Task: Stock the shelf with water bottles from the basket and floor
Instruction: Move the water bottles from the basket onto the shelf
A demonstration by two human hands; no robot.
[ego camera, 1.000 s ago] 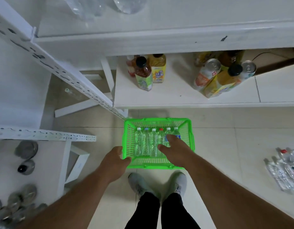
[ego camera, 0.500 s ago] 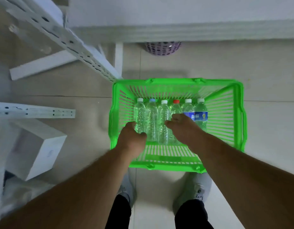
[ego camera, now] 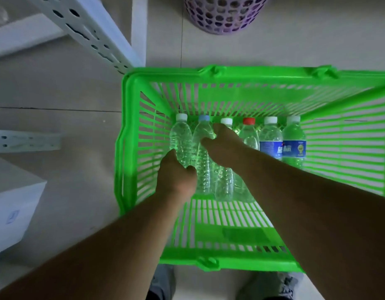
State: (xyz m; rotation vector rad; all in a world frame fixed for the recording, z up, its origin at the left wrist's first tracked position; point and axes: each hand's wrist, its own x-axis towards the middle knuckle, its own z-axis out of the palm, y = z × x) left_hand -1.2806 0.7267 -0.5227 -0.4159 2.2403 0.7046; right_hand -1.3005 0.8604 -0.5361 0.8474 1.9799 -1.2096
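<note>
Both bare forearms reach forward and down, side by side. Left hand has its fingers curled round a bottle, right hand is curled over the next bottles, knuckles up.

A purple perforated bin stands on the tiled floor at the top of the view, a white box sits at the left edge, and grey shoes show at the bottom.
</note>
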